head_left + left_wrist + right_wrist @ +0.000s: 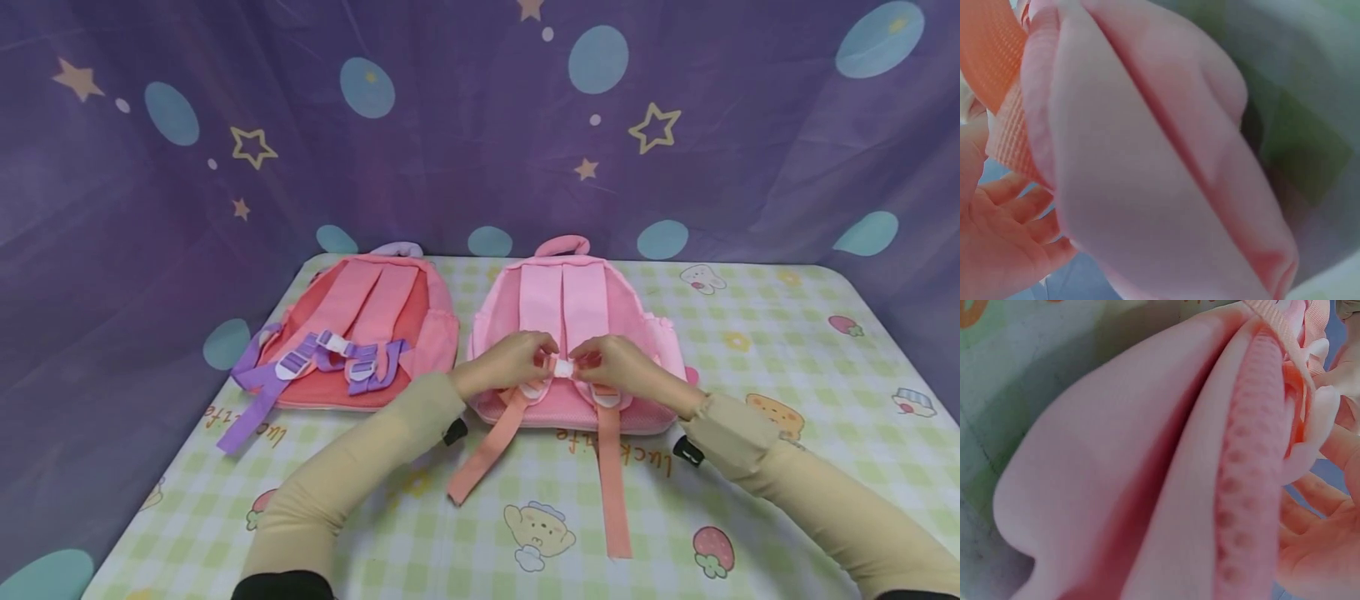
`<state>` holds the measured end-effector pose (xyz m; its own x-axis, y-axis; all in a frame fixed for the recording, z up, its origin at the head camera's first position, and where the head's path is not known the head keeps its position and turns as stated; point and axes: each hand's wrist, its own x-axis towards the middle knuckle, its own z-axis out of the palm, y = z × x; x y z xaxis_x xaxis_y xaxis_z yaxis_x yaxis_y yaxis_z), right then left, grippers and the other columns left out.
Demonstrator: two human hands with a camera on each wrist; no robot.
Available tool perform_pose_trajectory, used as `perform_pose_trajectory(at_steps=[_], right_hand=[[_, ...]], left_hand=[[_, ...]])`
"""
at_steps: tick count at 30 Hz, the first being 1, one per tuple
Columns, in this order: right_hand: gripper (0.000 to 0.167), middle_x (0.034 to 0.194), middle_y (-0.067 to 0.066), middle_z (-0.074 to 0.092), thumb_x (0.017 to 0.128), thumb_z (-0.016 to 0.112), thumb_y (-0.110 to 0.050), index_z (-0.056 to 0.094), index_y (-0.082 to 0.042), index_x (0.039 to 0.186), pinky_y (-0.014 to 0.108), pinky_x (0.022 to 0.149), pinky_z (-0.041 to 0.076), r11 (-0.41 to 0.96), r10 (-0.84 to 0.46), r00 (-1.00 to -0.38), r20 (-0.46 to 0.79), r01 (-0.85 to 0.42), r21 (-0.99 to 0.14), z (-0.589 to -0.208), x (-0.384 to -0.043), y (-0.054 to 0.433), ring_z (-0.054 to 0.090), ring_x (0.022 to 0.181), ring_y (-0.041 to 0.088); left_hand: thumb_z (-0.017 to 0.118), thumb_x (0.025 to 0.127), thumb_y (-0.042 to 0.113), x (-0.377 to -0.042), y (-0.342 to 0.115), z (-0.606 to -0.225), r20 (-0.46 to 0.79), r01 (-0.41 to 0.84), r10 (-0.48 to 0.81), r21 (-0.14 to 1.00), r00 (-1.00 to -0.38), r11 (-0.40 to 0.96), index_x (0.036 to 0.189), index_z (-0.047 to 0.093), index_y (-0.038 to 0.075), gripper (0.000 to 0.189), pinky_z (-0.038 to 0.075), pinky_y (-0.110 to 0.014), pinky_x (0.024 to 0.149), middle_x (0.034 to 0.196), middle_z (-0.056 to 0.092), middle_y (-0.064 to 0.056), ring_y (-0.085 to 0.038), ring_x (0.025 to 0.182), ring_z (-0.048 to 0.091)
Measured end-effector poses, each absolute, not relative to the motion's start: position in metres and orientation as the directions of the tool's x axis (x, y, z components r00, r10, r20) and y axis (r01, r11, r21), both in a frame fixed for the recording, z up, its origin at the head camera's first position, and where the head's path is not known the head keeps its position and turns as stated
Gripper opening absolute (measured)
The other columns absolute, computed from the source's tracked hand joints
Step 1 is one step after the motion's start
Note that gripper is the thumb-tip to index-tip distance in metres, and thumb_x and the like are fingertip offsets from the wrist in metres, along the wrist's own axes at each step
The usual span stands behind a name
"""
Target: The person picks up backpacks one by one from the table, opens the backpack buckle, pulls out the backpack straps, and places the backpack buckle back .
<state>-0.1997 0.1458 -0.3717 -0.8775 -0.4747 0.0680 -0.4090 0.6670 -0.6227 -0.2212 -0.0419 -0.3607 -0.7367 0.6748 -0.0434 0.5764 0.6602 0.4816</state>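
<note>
A pink backpack [498, 321] lies on its front, with its padded shoulder straps [585, 296] facing up. At its middle a white plastic buckle [563, 368] on orange webbing spans the gap between my hands. My left hand [510, 360] pinches the buckle's left end and my right hand [624, 367] its right end. Two orange strap tails [613, 492] hang down onto the tablecloth. In the left wrist view the pink fabric [1129, 162] covers much of the picture, beside the palm. A white strap adjuster [1322, 419] shows near the fingers in the right wrist view.
A coral backpack [442, 342] with purple straps [255, 417] and a white buckle [333, 342] lies to the left. Both bags are on a green-checked tablecloth [787, 358] with cartoon prints. A purple curtain [480, 167] with stars stands behind and beside the table.
</note>
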Motion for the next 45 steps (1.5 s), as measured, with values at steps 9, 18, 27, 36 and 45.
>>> perform_pose_trajectory(at_steps=[9, 18, 27, 36, 45], right_hand=[[0.019, 0.080, 0.006, 0.064, 0.073, 0.066, -0.002, 0.067, 0.001, 0.092, 0.024, 0.059, 0.044, 0.653, -0.488, -0.873, 0.019, -0.379, -0.656, -0.375, -0.202, 0.142, 0.051, 0.067, 0.013], [0.017, 0.080, 0.006, 0.060, 0.073, 0.069, -0.005, 0.063, -0.001, 0.089, 0.023, 0.059, 0.043, 0.666, -0.450, -0.893, -0.030, -0.313, -0.677, -0.379, -0.203, 0.141, 0.050, 0.068, 0.015], [0.018, 0.073, 0.005, 0.053, 0.070, 0.069, -0.002, 0.057, -0.002, 0.084, 0.024, 0.053, 0.040, 0.680, -0.426, -0.905, -0.016, -0.309, -0.665, -0.380, -0.204, 0.137, 0.047, 0.064, 0.014], [0.019, 0.074, 0.005, 0.056, 0.068, 0.069, -0.002, 0.060, -0.001, 0.084, 0.025, 0.057, 0.040, 0.689, -0.418, -0.908, 0.036, -0.342, -0.640, -0.373, -0.202, 0.135, 0.047, 0.065, 0.014], [0.021, 0.074, 0.005, 0.056, 0.068, 0.069, -0.004, 0.062, 0.000, 0.088, 0.025, 0.054, 0.041, 0.682, -0.419, -0.905, 0.076, -0.369, -0.631, -0.368, -0.202, 0.137, 0.048, 0.065, 0.015]], left_hand=[[0.064, 0.079, 0.009, -0.222, -0.041, -0.368, -0.038, 0.586, 0.678, 0.469, -0.734, 0.661, 0.106, 0.059, 0.003, 0.028, 0.041, -0.023, 0.072, 0.093, 0.062, -0.006, -0.013, 0.077, 0.051], [0.066, 0.078, 0.010, -0.220, -0.040, -0.373, -0.016, 0.583, 0.663, 0.459, -0.749, 0.670, 0.103, 0.061, 0.006, 0.026, 0.040, -0.024, 0.073, 0.091, 0.062, -0.004, -0.014, 0.078, 0.050], [0.066, 0.078, 0.010, -0.220, -0.039, -0.375, -0.014, 0.562, 0.639, 0.463, -0.769, 0.685, 0.102, 0.061, 0.007, 0.025, 0.038, -0.024, 0.072, 0.086, 0.060, -0.002, -0.013, 0.078, 0.048], [0.068, 0.076, 0.010, -0.220, -0.040, -0.376, 0.023, 0.553, 0.627, 0.499, -0.778, 0.667, 0.099, 0.060, 0.006, 0.025, 0.039, -0.025, 0.071, 0.084, 0.059, -0.003, -0.015, 0.079, 0.050], [0.068, 0.075, 0.008, -0.220, -0.043, -0.378, 0.092, 0.554, 0.612, 0.546, -0.786, 0.629, 0.098, 0.059, 0.004, 0.024, 0.040, -0.020, 0.066, 0.080, 0.056, -0.002, -0.013, 0.076, 0.048]])
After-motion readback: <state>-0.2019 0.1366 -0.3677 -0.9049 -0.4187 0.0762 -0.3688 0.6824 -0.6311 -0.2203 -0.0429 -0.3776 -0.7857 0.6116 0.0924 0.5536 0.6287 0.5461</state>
